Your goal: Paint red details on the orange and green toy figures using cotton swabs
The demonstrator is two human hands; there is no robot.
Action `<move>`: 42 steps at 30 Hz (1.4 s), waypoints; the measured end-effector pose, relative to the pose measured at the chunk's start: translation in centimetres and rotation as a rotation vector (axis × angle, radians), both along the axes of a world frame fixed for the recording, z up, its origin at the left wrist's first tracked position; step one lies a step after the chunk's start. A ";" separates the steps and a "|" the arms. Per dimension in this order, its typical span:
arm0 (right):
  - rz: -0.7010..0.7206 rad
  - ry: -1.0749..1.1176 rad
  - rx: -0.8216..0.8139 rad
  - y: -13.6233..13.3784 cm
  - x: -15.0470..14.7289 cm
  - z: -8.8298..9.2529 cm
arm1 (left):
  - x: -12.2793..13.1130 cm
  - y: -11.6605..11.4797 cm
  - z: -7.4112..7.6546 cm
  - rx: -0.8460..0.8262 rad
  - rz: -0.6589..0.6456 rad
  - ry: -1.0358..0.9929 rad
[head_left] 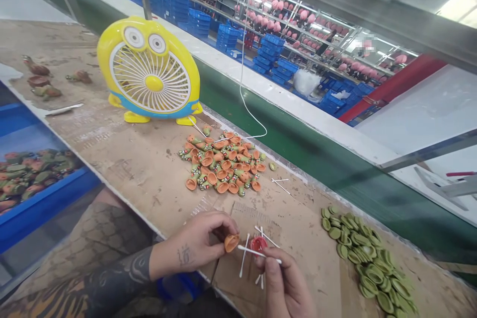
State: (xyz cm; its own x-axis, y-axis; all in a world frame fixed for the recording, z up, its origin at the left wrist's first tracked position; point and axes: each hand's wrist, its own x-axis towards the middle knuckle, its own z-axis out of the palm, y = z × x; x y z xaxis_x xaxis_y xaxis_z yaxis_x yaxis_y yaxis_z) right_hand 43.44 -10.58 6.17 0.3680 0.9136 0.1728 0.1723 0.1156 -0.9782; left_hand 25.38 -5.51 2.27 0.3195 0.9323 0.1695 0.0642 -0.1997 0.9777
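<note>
My left hand (197, 241) pinches a small orange, hollow clay-like piece (231, 243) between thumb and fingers. Between the fingertips of my right hand (285, 283) is a white cotton swab (251, 251), its far tip pointing at the orange piece, with a narrow gap seen between them. Behind that swab stands a small red dish (259, 243), partly covered by it and by my right fingers. Several loose swabs lie around the dish, one of them (244, 258) between my hands. Just beyond lies a pile of orange-and-green painted pieces (223, 164).
A yellow fan (153, 83) stands at the back of the cardboard-covered table (149, 164). Green oval pieces (372, 258) are heaped at right. A blue crate (70, 184) with more pieces sits at left. Beyond runs a green conveyor belt (298, 154). Blue bins (272, 49) and racks stand farther back.
</note>
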 end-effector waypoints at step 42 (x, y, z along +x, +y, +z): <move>-0.093 -0.440 -0.106 1.1 3.7 -0.5 | -0.5 -0.1 0.7 -0.033 -0.005 0.024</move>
State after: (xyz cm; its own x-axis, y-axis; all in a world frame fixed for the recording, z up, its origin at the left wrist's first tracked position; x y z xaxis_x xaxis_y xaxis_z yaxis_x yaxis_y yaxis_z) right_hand 47.19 -9.49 5.64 0.3621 0.9011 0.2383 0.5784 -0.0168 -0.8156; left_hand 24.85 -5.61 2.94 0.3281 0.9355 0.1312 0.0863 -0.1680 0.9820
